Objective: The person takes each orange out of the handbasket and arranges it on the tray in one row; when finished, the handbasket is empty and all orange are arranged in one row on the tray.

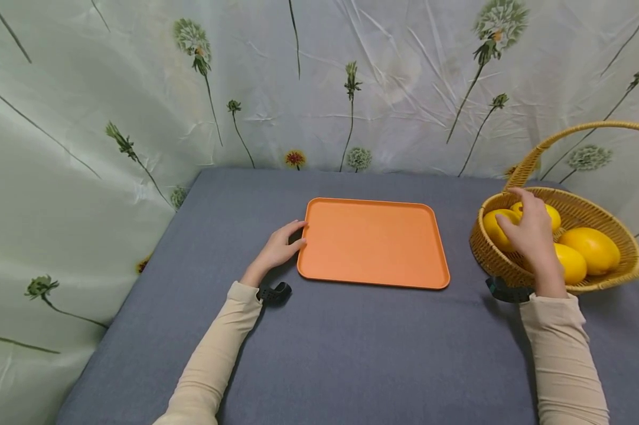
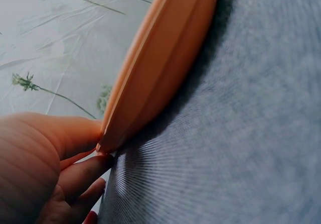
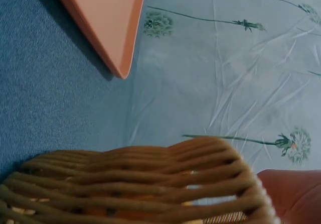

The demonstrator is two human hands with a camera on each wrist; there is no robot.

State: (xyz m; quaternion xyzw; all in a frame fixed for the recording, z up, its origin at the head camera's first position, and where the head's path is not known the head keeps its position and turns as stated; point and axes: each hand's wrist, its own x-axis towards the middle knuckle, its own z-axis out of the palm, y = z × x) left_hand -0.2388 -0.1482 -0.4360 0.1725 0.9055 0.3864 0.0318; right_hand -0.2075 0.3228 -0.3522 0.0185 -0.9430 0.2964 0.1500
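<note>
At the left edge of an orange tray (image 1: pixel 375 243), my left hand (image 1: pixel 277 248) touches the rim with the thumb and fingers, which stand a little apart. The left wrist view shows the thumb and fingertips against the tray's rim (image 2: pixel 135 83). My right hand (image 1: pixel 533 233) is over a wicker basket (image 1: pixel 484 245), thumb and fingers spread above a smooth yellow oval fruit (image 1: pixel 494 227). Several such fruits lie in the basket, including a large one (image 1: pixel 590 249) at the right. In the right wrist view the basket's woven side (image 3: pixel 140 184) hides most of the hand.
The basket's tall handle (image 1: pixel 532 162) arches over its right part. Blue-grey cloth (image 1: pixel 383 354) covers the table. A pale curtain with printed dandelions (image 1: pixel 383 106) hangs behind and to the left. Each wrist wears a black strap device (image 1: pixel 277 292).
</note>
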